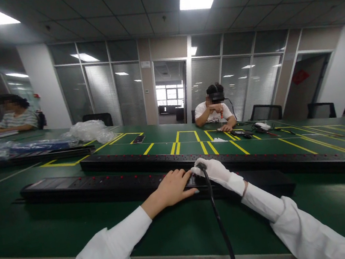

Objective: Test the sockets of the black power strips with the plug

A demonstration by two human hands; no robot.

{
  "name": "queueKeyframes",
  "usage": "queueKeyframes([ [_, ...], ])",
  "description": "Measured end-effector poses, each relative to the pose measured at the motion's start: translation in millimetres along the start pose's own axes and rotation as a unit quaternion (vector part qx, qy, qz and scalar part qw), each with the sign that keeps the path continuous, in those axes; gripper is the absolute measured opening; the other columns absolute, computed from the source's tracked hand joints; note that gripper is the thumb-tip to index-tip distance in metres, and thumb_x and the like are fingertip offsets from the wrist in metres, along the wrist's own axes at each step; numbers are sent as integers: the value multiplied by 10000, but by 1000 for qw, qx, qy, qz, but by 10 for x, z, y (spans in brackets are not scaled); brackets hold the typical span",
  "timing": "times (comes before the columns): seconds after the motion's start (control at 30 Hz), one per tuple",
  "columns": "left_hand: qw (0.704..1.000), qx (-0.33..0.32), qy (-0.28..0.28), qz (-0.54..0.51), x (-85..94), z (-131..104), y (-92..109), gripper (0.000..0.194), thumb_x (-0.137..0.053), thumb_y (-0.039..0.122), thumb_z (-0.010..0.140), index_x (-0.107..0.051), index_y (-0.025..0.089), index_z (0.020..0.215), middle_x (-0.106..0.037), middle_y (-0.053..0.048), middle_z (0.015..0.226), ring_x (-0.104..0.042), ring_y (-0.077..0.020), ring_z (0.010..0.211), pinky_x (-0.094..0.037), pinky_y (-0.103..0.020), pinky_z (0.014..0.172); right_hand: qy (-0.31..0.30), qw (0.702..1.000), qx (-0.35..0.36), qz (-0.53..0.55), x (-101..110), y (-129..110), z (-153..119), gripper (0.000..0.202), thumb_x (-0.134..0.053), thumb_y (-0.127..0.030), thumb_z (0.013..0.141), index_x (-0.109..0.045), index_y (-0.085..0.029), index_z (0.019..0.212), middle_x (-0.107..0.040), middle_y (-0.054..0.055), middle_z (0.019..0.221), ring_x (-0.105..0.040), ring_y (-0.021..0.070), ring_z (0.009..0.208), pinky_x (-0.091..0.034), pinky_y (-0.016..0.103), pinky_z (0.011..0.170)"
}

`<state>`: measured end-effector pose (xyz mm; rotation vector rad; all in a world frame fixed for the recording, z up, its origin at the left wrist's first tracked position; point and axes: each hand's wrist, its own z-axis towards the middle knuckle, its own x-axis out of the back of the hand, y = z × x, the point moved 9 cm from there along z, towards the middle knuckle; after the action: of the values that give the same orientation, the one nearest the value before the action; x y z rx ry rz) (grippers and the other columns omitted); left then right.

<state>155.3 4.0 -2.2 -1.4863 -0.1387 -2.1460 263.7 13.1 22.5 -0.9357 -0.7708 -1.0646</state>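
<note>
A long black power strip with red dots along its top lies across the green table in front of me. My bare left hand rests on it near the middle, fingers stretched out and the thumb toward the near side. In a white glove, my right hand is closed around the plug end of a thick black cable, held at the strip's top face. The cable hangs down over the table's near edge. Whether the plug sits in a socket is hidden by the glove.
Behind it lies a second long black power strip. Clear plastic wrapping is at the back left, and a phone sits among yellow tape lines. A person works across the table near cables; another person sits far left.
</note>
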Motion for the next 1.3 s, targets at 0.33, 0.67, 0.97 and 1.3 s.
queueKeyframes([
  [0.33,1000,1,-6,-8,9,2,3,595,-289,597,798,-356,189,1227,-535,-91,992,-493,-240,909,-354,-362,785,4,998,63,-7,63,-145,-94,322,-438,-502,773,-577,-233,884,-625,4,697,-552,113,620,-355,193,573],
  [0.67,1000,-2,-15,-2,0,-3,2,571,-290,590,802,-363,209,1221,-524,-90,998,-498,-237,887,-364,-361,765,17,997,64,-29,109,-220,-136,336,-414,-518,786,-552,-239,914,-623,3,702,-566,125,642,-350,195,583],
  [0.97,1000,-10,-13,6,7,-9,10,504,-274,577,813,-415,251,1170,-514,-82,976,-495,-233,867,-378,-364,747,36,995,42,-86,124,-221,-109,367,-370,-541,802,-534,-229,906,-610,17,658,-565,141,612,-321,201,538],
  [1.3,1000,-9,-12,-8,4,-7,4,531,-273,579,812,-337,290,1253,-506,-82,1013,-497,-231,874,-368,-359,752,5,1000,30,-1,132,-146,-99,312,-396,-504,798,-542,-240,878,-642,-4,680,-576,123,626,-349,194,553],
])
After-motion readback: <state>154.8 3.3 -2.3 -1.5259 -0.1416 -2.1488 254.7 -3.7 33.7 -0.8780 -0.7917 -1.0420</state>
